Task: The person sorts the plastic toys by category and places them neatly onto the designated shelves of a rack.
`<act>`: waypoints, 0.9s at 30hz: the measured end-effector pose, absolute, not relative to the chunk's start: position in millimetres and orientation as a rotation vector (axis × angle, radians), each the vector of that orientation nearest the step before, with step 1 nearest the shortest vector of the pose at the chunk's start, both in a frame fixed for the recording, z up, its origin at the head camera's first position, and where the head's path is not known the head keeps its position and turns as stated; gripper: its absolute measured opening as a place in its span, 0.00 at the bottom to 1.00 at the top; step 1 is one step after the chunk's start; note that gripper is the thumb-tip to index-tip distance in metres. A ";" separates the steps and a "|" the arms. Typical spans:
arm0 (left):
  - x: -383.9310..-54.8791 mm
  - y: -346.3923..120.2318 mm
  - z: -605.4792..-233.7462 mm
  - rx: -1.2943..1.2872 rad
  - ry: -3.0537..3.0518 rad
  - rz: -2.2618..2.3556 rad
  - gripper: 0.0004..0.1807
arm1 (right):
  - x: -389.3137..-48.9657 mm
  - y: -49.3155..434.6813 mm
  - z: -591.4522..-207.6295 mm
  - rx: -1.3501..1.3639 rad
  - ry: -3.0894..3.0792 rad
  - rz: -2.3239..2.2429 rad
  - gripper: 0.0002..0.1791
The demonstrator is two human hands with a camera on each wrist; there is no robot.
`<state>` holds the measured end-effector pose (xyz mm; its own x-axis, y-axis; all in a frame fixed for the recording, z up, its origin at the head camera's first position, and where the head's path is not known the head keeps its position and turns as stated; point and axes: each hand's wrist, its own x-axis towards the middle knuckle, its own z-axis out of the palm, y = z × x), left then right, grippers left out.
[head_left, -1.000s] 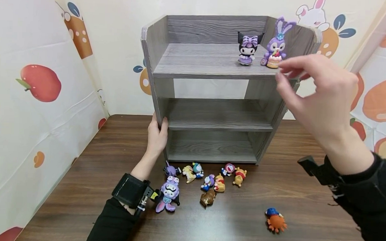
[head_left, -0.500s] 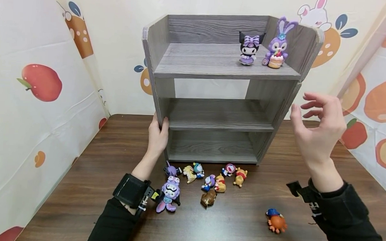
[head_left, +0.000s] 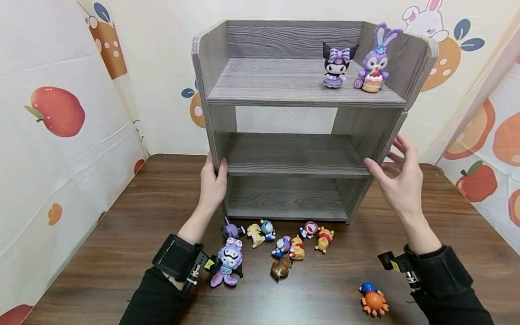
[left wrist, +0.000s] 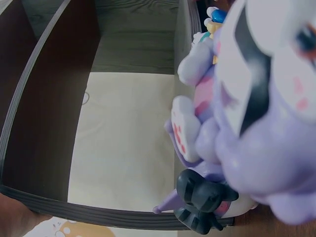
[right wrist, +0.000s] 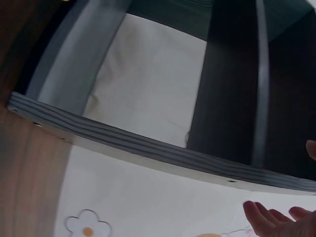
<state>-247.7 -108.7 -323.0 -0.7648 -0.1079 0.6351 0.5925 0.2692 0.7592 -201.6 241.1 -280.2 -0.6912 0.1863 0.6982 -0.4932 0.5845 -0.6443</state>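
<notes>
A grey wood-grain shelf unit [head_left: 267, 81] stands upright on the table. My left hand [head_left: 212, 184] grips its left side panel, the thumb over the front edge; in the left wrist view part of this hand [left wrist: 19, 217] shows at the panel. My right hand [head_left: 401, 184] is beside the right panel with fingers spread and the thumb right at the front edge. The right wrist view has those fingertips [right wrist: 254, 210] apart from the panel. On the top board are a black-and-purple figurine [head_left: 335, 69] and a purple rabbit figurine with a cake [head_left: 373, 66].
Several small figurines lie before the unit, among them a large purple one [head_left: 228, 262] by my left wrist, a brown one [head_left: 280, 268] and a yellow bear [head_left: 324, 239]. An orange crab figurine [head_left: 374, 302] lies at the front right of the wooden table [head_left: 315, 308]. Printed cloth hangs around.
My right hand has come down from near the rabbit figurine on the top board to the unit's right panel. My left hand keeps its grip on the left panel.
</notes>
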 end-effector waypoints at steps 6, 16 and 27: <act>-244.7 -108.6 -319.5 -0.443 -1.970 -1.563 0.15 | -206.8 242.5 -290.9 0.259 -2.128 1.183 0.38; -219.2 -101.2 -297.7 -0.470 -1.971 -1.591 0.21 | -209.7 242.2 -303.9 0.279 -2.204 1.160 0.31; -220.4 -101.4 -298.1 -0.481 -1.954 -1.585 0.20 | -210.2 238.6 -307.9 0.268 -2.147 1.149 0.21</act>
<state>-220.4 -101.4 -298.1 -0.7716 -0.0764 0.6315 0.6021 0.2322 0.7639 -210.2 238.6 -307.9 -0.7489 0.1298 0.6498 -0.4686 0.5897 -0.6578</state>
